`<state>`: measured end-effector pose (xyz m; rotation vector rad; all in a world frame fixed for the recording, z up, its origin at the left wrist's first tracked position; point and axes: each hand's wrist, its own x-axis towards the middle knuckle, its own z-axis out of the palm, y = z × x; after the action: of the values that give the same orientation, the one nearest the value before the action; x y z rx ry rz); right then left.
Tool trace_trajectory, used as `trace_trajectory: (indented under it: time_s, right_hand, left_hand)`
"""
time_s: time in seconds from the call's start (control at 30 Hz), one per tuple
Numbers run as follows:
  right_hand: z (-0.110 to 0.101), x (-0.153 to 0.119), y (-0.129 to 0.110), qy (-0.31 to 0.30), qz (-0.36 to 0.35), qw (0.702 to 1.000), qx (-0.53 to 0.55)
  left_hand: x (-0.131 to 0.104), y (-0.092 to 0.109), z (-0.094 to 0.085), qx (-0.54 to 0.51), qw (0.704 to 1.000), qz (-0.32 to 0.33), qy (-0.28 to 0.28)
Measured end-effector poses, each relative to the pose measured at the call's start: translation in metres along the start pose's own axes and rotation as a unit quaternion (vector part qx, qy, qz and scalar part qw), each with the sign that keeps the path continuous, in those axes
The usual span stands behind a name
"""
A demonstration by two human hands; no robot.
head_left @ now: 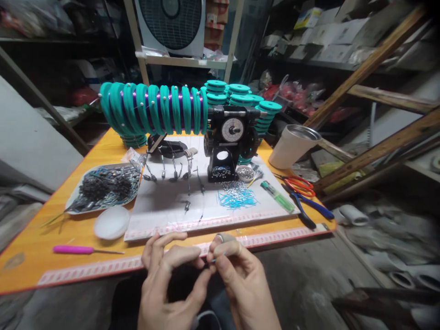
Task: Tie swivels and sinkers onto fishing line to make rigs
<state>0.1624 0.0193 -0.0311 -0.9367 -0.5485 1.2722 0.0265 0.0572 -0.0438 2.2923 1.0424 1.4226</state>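
Observation:
Both my hands meet just in front of the table's near edge. My right hand (242, 275) is closed in a pinch on a thin blue piece (214, 260), of which only a small end shows between the fingertips. Right against it, my left hand (168, 279) curves its thumb and forefinger together at something small and dark that I cannot make out. Beyond the hands lies a white board (165, 211). On it are a pile of thin blue pieces with silvery beads (237, 197) and several small dark parts on wires (187, 206).
A black winding machine (223, 151) carries a row of teal spools (154, 107). Left are a tray (74, 208) of dark parts, a white lid (112, 223) and a pink-handled screwdriver (74, 250). Right are pliers (304, 211), orange-handled scissors (300, 185) and a white cup (292, 149).

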Motion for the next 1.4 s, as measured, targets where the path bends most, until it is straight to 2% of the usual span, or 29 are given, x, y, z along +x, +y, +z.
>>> trace_trajectory:
  time_s: [0.1,0.23,0.37,0.67,0.77,0.87,0.93,1.03,1.1,1.13,1.17,1.2,1.27,1.4]
  right_hand:
    - [-0.001,0.001,0.003,0.000,-0.004,1.000,-0.013]
    - [-0.003,0.001,0.006,-0.040,-0.037,0.998,-0.024]
    - [-0.005,0.002,0.005,-0.036,-0.042,0.998,-0.014]
    - [-0.007,0.003,0.002,-0.053,-0.060,0.995,-0.052]
    - [-0.007,0.004,-0.004,-0.060,-0.057,0.990,-0.115]
    - [-0.010,0.004,-0.015,-0.080,-0.061,0.970,-0.221]
    - [-0.015,0.004,-0.025,-0.103,-0.086,0.937,-0.322]
    - [-0.028,0.012,-0.047,-0.103,-0.172,0.854,-0.480]
    - [-0.040,0.029,-0.066,-0.052,-0.256,0.781,-0.567]
    - [-0.046,0.042,-0.076,-0.019,-0.298,0.733,-0.611]
    - [-0.051,0.057,-0.086,0.019,-0.339,0.666,-0.664]
    - [-0.056,0.074,-0.095,0.036,-0.357,0.637,-0.682]
    - [-0.063,0.110,-0.112,0.035,-0.353,0.601,-0.717]
    - [-0.062,0.168,-0.126,-0.030,-0.297,0.550,-0.780]
  left_hand:
    - [-0.001,0.001,0.000,-0.015,1.000,0.003,-0.008]
    - [-0.001,0.001,0.000,-0.028,1.000,0.003,-0.002]
    - [-0.002,0.000,0.002,-0.033,0.999,-0.012,0.021]
    - [0.002,0.004,0.003,-0.030,0.999,0.011,0.012]
    - [0.002,0.002,0.001,0.001,0.998,0.054,0.023]
    - [0.004,0.001,-0.002,0.022,0.995,0.093,0.012]
    - [0.006,0.002,-0.004,0.018,0.995,0.100,0.002]
    - [0.010,0.001,-0.007,-0.013,0.997,0.074,0.003]
    - [0.014,-0.001,-0.007,-0.036,0.998,0.048,0.007]
    - [0.016,-0.003,-0.007,-0.045,0.998,0.042,0.007]
    - [0.018,-0.005,-0.007,-0.054,0.998,0.041,0.006]
    - [0.020,-0.007,-0.006,-0.061,0.997,0.043,0.002]
    - [0.022,-0.011,-0.004,-0.075,0.996,0.052,0.000]
    - [0.020,-0.017,-0.003,-0.095,0.995,0.029,0.003]
